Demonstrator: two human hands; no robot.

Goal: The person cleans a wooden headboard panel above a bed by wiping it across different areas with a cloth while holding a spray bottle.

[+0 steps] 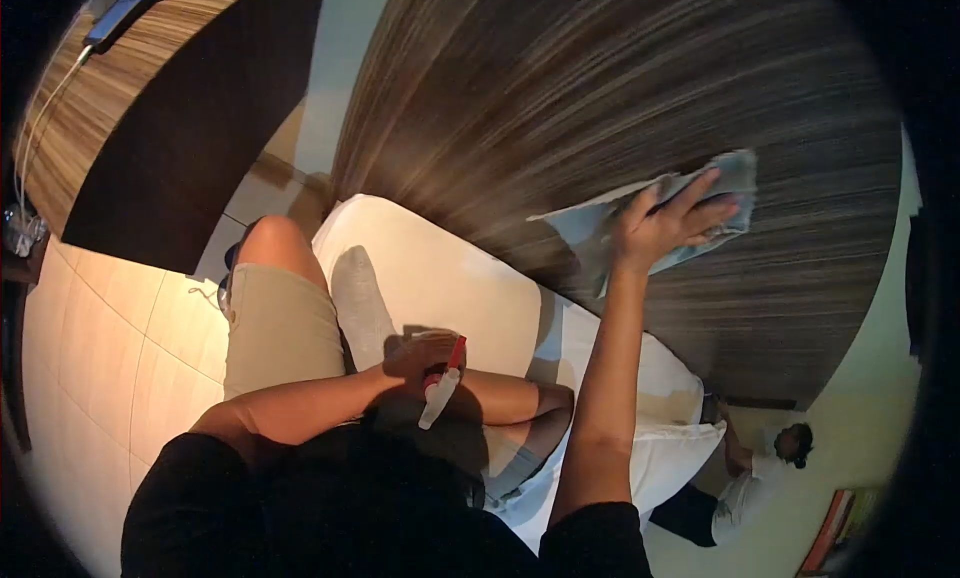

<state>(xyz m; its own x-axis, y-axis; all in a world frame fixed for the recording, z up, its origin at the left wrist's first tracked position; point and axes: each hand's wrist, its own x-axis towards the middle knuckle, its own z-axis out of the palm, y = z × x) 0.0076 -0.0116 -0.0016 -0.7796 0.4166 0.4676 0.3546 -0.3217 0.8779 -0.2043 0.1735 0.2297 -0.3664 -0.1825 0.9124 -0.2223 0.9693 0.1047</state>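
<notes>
Against the dark wood-grain panel point(520, 88), my right hand point(675, 223) presses a light blue-grey cloth point(738, 173), its fingers spread over it. One loose end of the cloth trails to the left along the panel. My left hand point(422, 358) is low near my lap, wrapped round a spray bottle with a red and white head point(440, 393). Most of the bottle's body is hidden by the hand and the dark clothing.
Below the panel lies a white-covered mattress point(450, 253), with my bent legs on and beside it. A curved wooden desk point(150, 58) bears a blue power strip point(122, 13) at upper left. Another person point(745, 488) is at lower right, near books point(830, 528).
</notes>
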